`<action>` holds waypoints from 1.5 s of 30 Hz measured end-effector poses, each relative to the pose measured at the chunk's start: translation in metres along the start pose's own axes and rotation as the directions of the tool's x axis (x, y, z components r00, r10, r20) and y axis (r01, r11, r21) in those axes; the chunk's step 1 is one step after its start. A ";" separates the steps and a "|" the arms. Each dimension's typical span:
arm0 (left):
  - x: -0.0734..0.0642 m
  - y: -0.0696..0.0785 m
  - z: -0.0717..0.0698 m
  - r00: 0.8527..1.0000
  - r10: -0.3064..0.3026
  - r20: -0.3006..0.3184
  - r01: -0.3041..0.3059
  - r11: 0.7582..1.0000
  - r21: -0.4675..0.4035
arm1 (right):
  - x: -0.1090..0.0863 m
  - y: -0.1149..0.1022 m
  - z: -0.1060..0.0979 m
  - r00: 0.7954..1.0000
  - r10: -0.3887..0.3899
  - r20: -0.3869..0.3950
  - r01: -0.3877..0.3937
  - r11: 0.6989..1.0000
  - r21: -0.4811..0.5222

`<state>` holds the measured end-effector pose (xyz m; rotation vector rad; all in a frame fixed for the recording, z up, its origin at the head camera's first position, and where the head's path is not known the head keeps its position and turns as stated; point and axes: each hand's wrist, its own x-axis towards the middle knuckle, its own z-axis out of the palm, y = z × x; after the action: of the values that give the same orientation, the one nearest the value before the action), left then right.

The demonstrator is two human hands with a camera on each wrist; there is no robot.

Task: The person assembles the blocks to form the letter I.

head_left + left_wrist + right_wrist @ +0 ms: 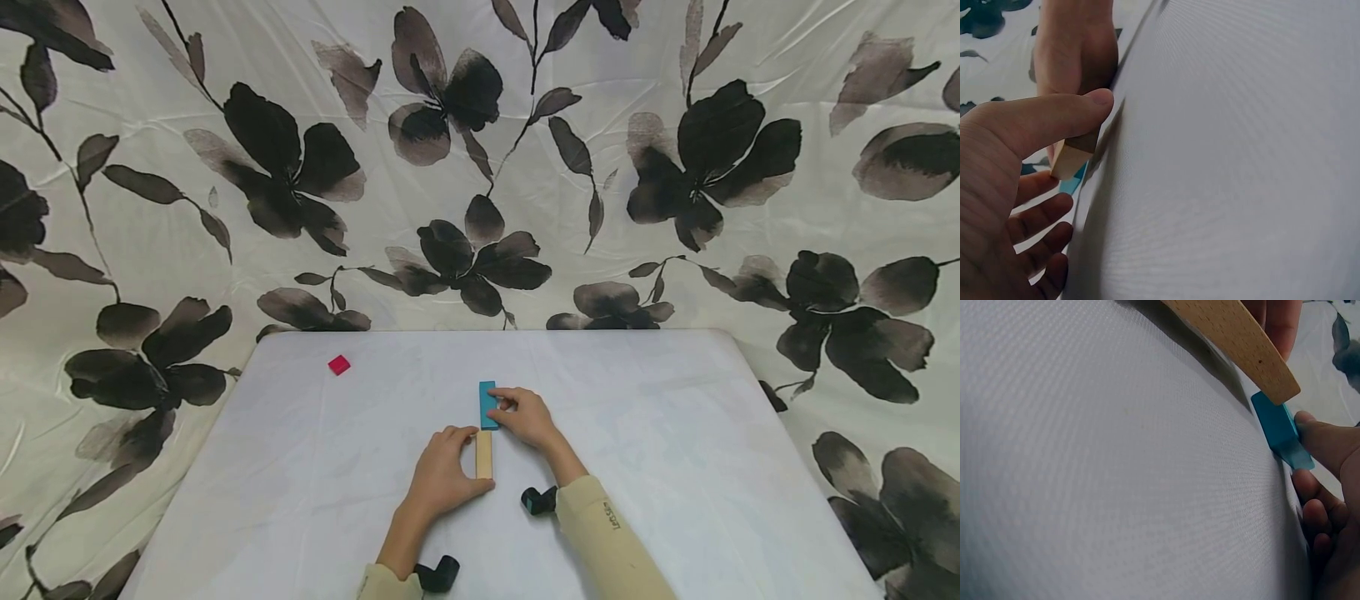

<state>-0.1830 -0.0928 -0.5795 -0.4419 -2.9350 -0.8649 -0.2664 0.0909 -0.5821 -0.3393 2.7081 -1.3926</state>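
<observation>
- White counter [645, 433] carries three blocks: blue, wooden, red.
- Blue block [487, 401]: about midway between the counter's left and right edges, long axis toward the far edge.
- Wooden block [483, 455]: lined up on the near side of the blue one, end toward end. Can't tell if the ends touch. Right wrist view shows a shadow on the counter alongside it.
- Red block [339, 365]: near the counter's far left corner, well apart from the other two, turned at an angle.
- Left hand [441, 473]: gripping the wooden block lengthwise, thumb at near end, index finger at far end. Other fingers loosely bent, off the block in left wrist view.
- Right hand [527, 417]: pinching the blue block from its right side, thumb nearer, index finger farther. Remaining fingers curled.
- Both forearms reach in toward the far edge, right one slanting in from the right. Pale sleeves [611, 533], dark device [538, 501] at each wrist.
- Floral cloth [585, 192] behind the far edge.
</observation>
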 end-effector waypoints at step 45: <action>0.010 0.002 0.007 1.000 0.005 0.022 -0.005 1.000 0.018 | -0.001 0.003 0.000 1.000 -0.008 -0.003 0.008 1.000 -0.013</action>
<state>-0.1920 -0.0845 -0.5831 -0.4610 -2.9582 -0.8371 -0.2662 0.0923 -0.5848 -0.3505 2.7218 -1.3795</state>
